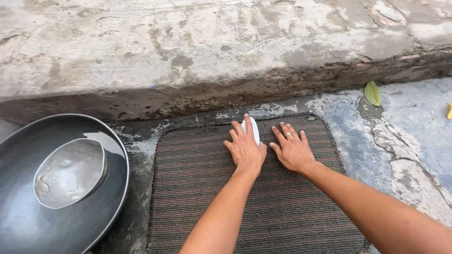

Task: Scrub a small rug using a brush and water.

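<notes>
Head view: white brush [254, 128] at the far middle of a striped floor mat [197, 188], under the left hand [245, 149], whose fingers close over it. Right hand [293, 150] lies flat and open on the mat just beside. Left of the mat, a steel basin [19, 226] holds a smaller bowl [70, 173]; a green leaf [372, 93] lies on concrete ground [414, 122].

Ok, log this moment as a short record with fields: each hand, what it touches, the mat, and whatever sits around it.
left hand: palm down on the mat, gripping a white brush
right hand: flat on the mat, fingers spread, holding nothing
mat: striped, dark, lying on wet concrete ground
basin: large metal one left of the mat, with water
bowl: smaller metal one sitting inside the basin
leaf: green, on the ground to the upper right
</notes>
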